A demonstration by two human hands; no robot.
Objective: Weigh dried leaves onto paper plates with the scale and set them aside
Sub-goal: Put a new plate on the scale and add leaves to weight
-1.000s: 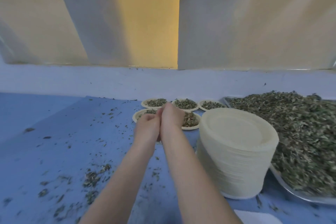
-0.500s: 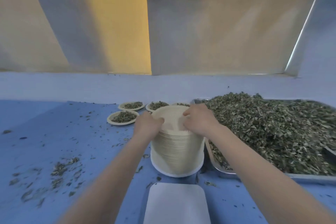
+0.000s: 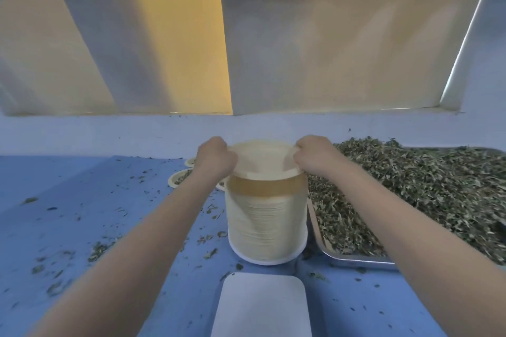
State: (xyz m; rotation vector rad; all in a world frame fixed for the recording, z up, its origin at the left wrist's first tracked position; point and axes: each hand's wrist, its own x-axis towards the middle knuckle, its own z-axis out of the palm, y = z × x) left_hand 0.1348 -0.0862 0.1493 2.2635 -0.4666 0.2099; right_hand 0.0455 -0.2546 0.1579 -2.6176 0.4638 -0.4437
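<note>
A tall stack of cream paper plates [image 3: 267,224] stands on the blue table in the middle. The top paper plate [image 3: 262,159] is lifted a little above the stack. My left hand [image 3: 215,159] grips its left rim and my right hand [image 3: 315,157] pinches its right rim. To the right lies a metal tray [image 3: 356,261] heaped with dried leaves [image 3: 410,191]. The white scale platform [image 3: 261,306] sits at the near edge, bare. Filled plates of leaves [image 3: 179,178] show partly behind my left arm.
Loose leaf crumbs [image 3: 98,249] are scattered over the blue table, mostly on the left. A pale wall and ledge run behind the table. Blue cloth hangs along the top of the view.
My hands came back from the filled plates at the rear to the plate stack, took hold of the top plate and raised it off the stack. The view shifted right.
</note>
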